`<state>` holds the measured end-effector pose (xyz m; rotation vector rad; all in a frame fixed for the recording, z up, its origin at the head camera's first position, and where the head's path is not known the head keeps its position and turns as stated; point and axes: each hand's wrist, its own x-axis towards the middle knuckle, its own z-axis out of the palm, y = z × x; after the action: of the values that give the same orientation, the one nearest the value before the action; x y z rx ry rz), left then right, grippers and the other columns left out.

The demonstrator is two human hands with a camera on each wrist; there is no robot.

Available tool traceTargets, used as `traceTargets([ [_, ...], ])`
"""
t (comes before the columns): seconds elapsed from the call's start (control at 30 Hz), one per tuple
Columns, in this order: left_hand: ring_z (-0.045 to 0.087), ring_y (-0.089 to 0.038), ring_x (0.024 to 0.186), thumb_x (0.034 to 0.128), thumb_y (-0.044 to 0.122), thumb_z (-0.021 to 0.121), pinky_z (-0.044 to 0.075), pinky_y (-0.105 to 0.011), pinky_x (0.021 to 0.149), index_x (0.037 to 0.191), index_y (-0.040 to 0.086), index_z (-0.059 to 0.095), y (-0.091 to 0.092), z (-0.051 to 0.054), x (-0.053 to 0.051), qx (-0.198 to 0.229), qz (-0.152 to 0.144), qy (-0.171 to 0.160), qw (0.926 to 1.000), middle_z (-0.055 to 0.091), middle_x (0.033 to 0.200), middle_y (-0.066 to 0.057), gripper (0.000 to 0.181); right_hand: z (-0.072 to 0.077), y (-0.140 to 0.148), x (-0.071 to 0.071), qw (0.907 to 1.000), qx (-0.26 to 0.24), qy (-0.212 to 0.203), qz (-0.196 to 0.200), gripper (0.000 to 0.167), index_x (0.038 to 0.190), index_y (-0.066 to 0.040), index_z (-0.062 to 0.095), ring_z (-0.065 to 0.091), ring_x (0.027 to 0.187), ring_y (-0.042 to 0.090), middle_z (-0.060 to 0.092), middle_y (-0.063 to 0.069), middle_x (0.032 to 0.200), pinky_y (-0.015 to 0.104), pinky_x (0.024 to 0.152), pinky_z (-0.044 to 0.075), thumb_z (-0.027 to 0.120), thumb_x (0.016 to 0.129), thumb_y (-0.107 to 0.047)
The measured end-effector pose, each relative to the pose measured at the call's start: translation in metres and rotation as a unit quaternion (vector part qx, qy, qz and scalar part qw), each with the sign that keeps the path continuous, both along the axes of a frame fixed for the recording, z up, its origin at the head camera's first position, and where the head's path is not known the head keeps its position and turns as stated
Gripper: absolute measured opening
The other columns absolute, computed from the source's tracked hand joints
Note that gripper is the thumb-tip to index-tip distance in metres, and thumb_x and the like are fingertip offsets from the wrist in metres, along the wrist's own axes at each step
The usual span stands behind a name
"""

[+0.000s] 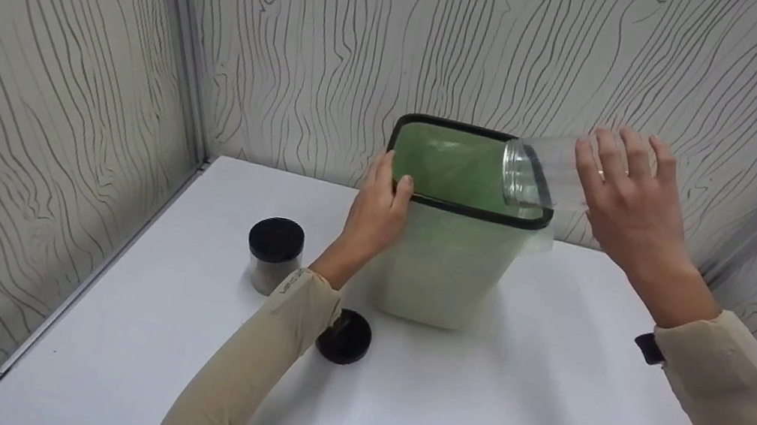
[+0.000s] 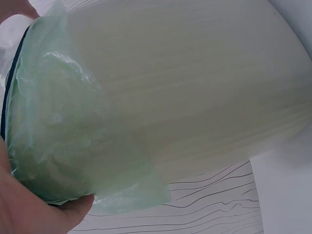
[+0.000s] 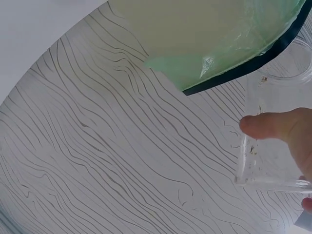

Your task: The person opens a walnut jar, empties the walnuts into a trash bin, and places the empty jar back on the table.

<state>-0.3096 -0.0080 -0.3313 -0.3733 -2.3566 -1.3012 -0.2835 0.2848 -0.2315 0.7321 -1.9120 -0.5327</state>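
A pale bin (image 1: 442,268) with a dark rim and a green liner bag (image 2: 58,112) stands on the table, tilted a little. My left hand (image 1: 379,205) grips its rim on the left side, thumb outside. In my right hand (image 1: 635,200) is a clear jar (image 1: 556,172), held sideways with its mouth over the bin's right rim. Small dark specks cling to the jar's wall in the right wrist view, where my right thumb (image 3: 278,126) presses on it. Whether anything falls from the jar I cannot tell.
A jar with a black lid (image 1: 276,240) stands left of the bin. Near my left forearm a round black lid (image 1: 345,338) lies on the white table (image 1: 466,424). Wood-patterned walls rise behind and at both sides.
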Motion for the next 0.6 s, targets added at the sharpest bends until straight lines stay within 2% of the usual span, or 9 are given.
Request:
traceTargets([
  [0.17,0.021,-0.028,0.139,0.1027,0.032,0.031,0.024,-0.041,0.109,0.148,0.001,0.021,-0.001,0.0,-0.001,0.004,-0.004,0.002,1.0,0.015,0.154,-0.018,0.056,-0.005,0.003,0.0,0.9989,-0.041,-0.014,-0.02,0.091,0.13,0.005,0.043,0.044,0.111,0.045,0.048,0.028,0.123,0.061,0.096,0.03,0.088,0.052,-0.009],
  [0.43,0.021,-0.028,0.14,0.1025,0.031,0.031,0.023,-0.042,0.109,0.148,0.0,0.021,-0.002,0.001,0.0,0.007,-0.007,0.002,1.0,0.015,0.154,-0.018,0.056,-0.013,0.014,0.001,0.9892,-0.129,-0.069,-0.007,0.092,0.127,0.009,0.041,0.045,0.106,0.049,0.05,0.032,0.117,0.061,0.099,0.028,0.089,0.053,-0.017],
  [0.6,0.017,-0.028,0.141,0.1026,0.032,0.031,0.021,-0.042,0.11,0.149,0.0,0.02,-0.002,0.0,-0.001,0.005,-0.008,0.001,1.0,0.015,0.155,-0.017,0.057,-0.021,0.022,0.003,0.9778,-0.175,-0.114,-0.012,0.091,0.126,0.011,0.04,0.045,0.102,0.049,0.05,0.033,0.113,0.061,0.089,0.035,0.087,0.055,-0.02],
])
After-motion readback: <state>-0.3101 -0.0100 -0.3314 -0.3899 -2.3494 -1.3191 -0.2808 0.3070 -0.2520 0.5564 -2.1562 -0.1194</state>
